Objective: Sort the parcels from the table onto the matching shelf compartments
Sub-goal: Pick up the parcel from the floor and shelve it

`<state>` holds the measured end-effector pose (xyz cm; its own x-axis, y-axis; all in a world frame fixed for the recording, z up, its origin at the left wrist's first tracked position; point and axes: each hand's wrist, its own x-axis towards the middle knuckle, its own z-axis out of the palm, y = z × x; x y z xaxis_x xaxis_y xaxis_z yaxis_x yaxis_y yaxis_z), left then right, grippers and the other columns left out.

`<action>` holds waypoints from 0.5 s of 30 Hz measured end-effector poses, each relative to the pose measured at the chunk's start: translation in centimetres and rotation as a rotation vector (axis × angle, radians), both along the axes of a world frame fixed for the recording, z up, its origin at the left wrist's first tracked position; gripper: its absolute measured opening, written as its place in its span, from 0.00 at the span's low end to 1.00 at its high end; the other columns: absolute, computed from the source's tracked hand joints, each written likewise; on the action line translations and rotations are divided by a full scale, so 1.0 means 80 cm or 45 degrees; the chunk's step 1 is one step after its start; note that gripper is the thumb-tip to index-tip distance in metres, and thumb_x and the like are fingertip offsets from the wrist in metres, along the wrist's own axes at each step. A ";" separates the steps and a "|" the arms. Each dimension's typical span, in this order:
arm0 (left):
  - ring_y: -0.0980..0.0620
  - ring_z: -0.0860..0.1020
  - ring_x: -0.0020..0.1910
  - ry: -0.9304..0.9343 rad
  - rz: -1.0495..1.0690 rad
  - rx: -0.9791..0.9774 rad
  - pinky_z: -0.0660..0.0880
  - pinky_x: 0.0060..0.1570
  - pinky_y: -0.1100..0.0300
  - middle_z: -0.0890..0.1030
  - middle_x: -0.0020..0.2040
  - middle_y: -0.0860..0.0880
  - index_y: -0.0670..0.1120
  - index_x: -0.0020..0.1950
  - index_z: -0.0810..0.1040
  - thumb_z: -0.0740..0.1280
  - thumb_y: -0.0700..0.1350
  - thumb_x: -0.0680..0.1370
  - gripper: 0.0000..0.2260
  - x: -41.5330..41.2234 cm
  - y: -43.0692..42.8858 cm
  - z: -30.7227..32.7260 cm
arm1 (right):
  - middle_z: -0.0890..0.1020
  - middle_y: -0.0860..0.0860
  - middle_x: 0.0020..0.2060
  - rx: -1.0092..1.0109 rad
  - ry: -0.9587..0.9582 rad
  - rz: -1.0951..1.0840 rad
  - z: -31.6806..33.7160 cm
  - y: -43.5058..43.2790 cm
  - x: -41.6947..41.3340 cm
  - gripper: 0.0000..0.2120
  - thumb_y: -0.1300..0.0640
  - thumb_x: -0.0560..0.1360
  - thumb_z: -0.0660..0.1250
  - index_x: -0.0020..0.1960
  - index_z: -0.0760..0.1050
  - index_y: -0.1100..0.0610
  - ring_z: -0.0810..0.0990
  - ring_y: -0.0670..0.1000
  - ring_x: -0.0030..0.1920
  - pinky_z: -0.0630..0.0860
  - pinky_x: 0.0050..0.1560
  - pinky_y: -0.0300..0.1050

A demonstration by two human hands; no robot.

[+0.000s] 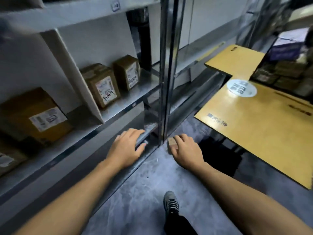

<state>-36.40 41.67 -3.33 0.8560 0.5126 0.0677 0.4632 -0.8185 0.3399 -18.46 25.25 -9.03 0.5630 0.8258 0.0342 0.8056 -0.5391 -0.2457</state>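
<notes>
Both forearms are seen bare to the frame's edge, left hand [127,147] and right hand [187,150] uncovered too. Below the shelf upright [165,82] a grey lace-up sneaker [171,203] is worn. Lower still from that upright, a black trouser leg [177,225] is picked out.

Small brown cardboard parcel [171,144], partly covered, low beside metal shelf post [166,82]

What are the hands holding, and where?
The right hand grips a small parcel over its right side; the left hand only rests on the shelf edge.

Four shelved parcels [35,116] [101,85] [127,72] [6,158] (a fifth under fingers [179,138]), two hands [126,148] [186,150]
</notes>
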 end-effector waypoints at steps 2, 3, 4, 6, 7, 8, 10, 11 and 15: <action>0.45 0.73 0.60 0.094 -0.064 -0.006 0.69 0.59 0.50 0.75 0.63 0.50 0.50 0.68 0.72 0.55 0.59 0.75 0.25 0.032 -0.004 -0.020 | 0.75 0.54 0.57 -0.103 -0.007 -0.055 -0.019 -0.012 0.016 0.18 0.44 0.79 0.59 0.64 0.71 0.53 0.75 0.61 0.56 0.74 0.49 0.52; 0.46 0.72 0.61 0.140 -0.093 -0.003 0.68 0.59 0.51 0.74 0.64 0.50 0.51 0.69 0.70 0.55 0.58 0.76 0.24 0.049 -0.004 -0.033 | 0.75 0.55 0.57 -0.146 -0.002 -0.078 -0.028 -0.014 0.025 0.18 0.43 0.79 0.58 0.63 0.70 0.53 0.75 0.61 0.56 0.74 0.48 0.52; 0.47 0.71 0.62 0.181 -0.120 -0.004 0.67 0.60 0.52 0.73 0.65 0.51 0.52 0.70 0.69 0.57 0.57 0.77 0.23 0.067 -0.002 -0.047 | 0.75 0.55 0.58 -0.187 0.016 -0.102 -0.039 -0.014 0.035 0.18 0.43 0.79 0.58 0.62 0.70 0.53 0.75 0.61 0.57 0.73 0.48 0.52; 0.47 0.70 0.64 0.253 -0.158 -0.020 0.66 0.61 0.52 0.72 0.66 0.51 0.52 0.71 0.68 0.59 0.55 0.79 0.21 0.104 0.001 -0.076 | 0.74 0.55 0.59 -0.261 0.059 -0.140 -0.060 -0.010 0.057 0.18 0.42 0.80 0.57 0.62 0.70 0.53 0.74 0.61 0.58 0.72 0.49 0.53; 0.47 0.70 0.64 0.291 -0.165 -0.040 0.67 0.62 0.51 0.72 0.66 0.51 0.52 0.71 0.67 0.59 0.55 0.79 0.21 0.121 0.003 -0.092 | 0.74 0.55 0.60 -0.300 0.081 -0.151 -0.072 -0.008 0.070 0.19 0.42 0.80 0.57 0.63 0.69 0.53 0.74 0.61 0.58 0.72 0.50 0.53; 0.47 0.70 0.64 0.335 -0.166 -0.068 0.67 0.62 0.51 0.72 0.66 0.51 0.52 0.71 0.67 0.59 0.55 0.79 0.21 0.138 0.006 -0.108 | 0.74 0.55 0.61 -0.332 0.103 -0.156 -0.085 -0.004 0.084 0.19 0.42 0.80 0.56 0.64 0.69 0.53 0.74 0.61 0.59 0.72 0.51 0.53; 0.47 0.70 0.64 0.429 -0.173 -0.115 0.66 0.63 0.51 0.71 0.66 0.51 0.52 0.72 0.66 0.58 0.55 0.80 0.21 0.170 0.012 -0.147 | 0.73 0.56 0.61 -0.378 0.128 -0.164 -0.115 0.007 0.115 0.19 0.43 0.80 0.56 0.65 0.68 0.54 0.73 0.61 0.60 0.71 0.52 0.53; 0.47 0.70 0.64 0.470 -0.179 -0.133 0.66 0.64 0.51 0.71 0.67 0.51 0.52 0.72 0.66 0.58 0.55 0.80 0.21 0.186 0.016 -0.168 | 0.73 0.56 0.61 -0.397 0.132 -0.167 -0.131 0.015 0.132 0.19 0.43 0.80 0.56 0.65 0.68 0.54 0.73 0.61 0.60 0.71 0.52 0.53; 0.46 0.69 0.65 0.567 -0.257 -0.163 0.64 0.64 0.51 0.71 0.68 0.50 0.52 0.73 0.64 0.58 0.55 0.80 0.22 0.245 0.028 -0.276 | 0.72 0.56 0.62 -0.441 0.185 -0.205 -0.220 0.052 0.187 0.19 0.43 0.80 0.56 0.64 0.68 0.55 0.73 0.61 0.60 0.71 0.53 0.54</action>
